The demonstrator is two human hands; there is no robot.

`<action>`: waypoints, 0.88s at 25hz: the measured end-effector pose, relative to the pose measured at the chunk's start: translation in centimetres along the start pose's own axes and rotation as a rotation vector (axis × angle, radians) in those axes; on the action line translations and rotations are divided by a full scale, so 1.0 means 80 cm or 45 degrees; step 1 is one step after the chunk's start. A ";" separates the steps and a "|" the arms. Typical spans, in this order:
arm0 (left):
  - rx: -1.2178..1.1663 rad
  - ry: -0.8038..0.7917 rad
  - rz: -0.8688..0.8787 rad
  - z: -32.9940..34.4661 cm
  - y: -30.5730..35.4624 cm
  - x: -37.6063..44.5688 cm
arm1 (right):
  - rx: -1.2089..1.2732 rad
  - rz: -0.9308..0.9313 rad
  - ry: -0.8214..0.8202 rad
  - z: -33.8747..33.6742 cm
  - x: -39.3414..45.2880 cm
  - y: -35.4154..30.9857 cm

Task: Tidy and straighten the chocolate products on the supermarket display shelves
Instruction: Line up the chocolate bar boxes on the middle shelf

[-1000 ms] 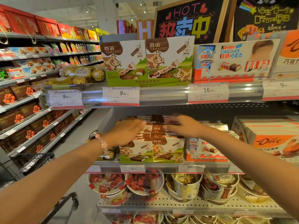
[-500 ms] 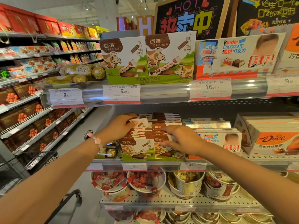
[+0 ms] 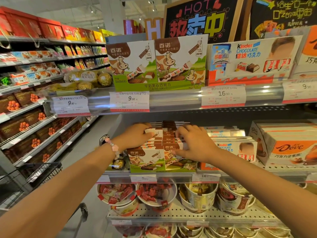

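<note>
Nearest to us, our two forearms reached up to the middle shelf (image 3: 171, 175). A half second before, both hands sat lower and closer together on the stacked Bainuo chocolate boxes (image 3: 155, 134); by this moment we had spread them a little and the stack looked squarer above the two front-facing Bainuo display cartons (image 3: 163, 158), so we judged the straightening of this stack nearly done.

Our left hand (image 3: 137, 137) curled round the left end of the top box, thumb on its face, gripping it. Our right hand (image 3: 193, 143) lay flatter, fingers spread and pressing on the right side of the stack and the carton top, holding nothing.

Just beside the right hand sat the Kinder Chocolate boxes (image 3: 235, 148), and past them the Dove carton (image 3: 288, 145). Farther back, on the upper shelf, stood a second pair of Bainuo cartons (image 3: 157, 63).
</note>
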State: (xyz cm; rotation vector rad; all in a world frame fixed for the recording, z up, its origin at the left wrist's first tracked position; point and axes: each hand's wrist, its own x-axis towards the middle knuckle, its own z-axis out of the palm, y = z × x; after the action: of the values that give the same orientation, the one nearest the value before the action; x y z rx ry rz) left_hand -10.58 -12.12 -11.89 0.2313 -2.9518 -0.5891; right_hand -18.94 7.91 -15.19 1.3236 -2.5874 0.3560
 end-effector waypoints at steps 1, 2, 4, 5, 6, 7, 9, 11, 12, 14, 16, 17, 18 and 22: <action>0.017 -0.036 0.009 -0.002 0.001 0.001 | 0.020 0.015 0.024 -0.001 0.001 0.001; 0.033 -0.063 0.019 -0.005 0.002 0.001 | 0.032 0.034 0.021 -0.002 0.003 0.002; 0.054 -0.090 0.022 -0.011 0.001 0.002 | -0.006 0.044 -0.029 -0.003 0.008 0.001; 0.053 -0.090 0.007 -0.014 0.000 0.003 | -0.037 0.035 -0.059 -0.001 0.010 0.001; 0.047 -0.086 -0.008 -0.017 -0.001 0.003 | -0.054 0.026 -0.094 0.002 0.010 0.001; 0.051 -0.093 -0.010 -0.017 -0.001 0.002 | -0.057 0.020 -0.128 0.005 0.010 0.001; 0.133 -0.160 0.049 -0.013 0.000 0.002 | -0.055 0.012 -0.155 0.011 0.009 0.002; 0.250 -0.263 0.057 -0.008 0.004 0.001 | -0.030 0.008 -0.180 0.011 0.009 0.002; 0.263 -0.316 0.038 -0.009 0.006 0.001 | -0.002 0.006 -0.187 0.009 0.009 0.002; 0.141 -0.403 -0.023 -0.016 0.009 0.000 | 0.031 -0.027 -0.156 0.003 0.009 0.003; 0.032 -0.409 -0.032 -0.022 0.011 -0.002 | -0.005 -0.129 -0.086 0.001 0.010 -0.001; 0.056 -0.357 0.019 -0.021 0.013 -0.004 | -0.039 -0.188 -0.067 0.001 0.012 -0.004; 0.134 -0.287 0.096 -0.017 0.015 -0.006 | -0.071 -0.240 -0.077 0.002 0.013 -0.007; 0.491 -0.156 0.232 0.015 0.010 -0.023 | 0.081 -0.249 -0.215 0.001 0.011 -0.010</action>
State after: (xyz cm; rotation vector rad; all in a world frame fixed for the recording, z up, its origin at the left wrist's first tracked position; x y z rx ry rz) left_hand -9.03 -10.60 -12.80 -0.0427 -3.1342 -0.0081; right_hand -18.81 6.76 -14.93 1.6795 -2.5669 0.3065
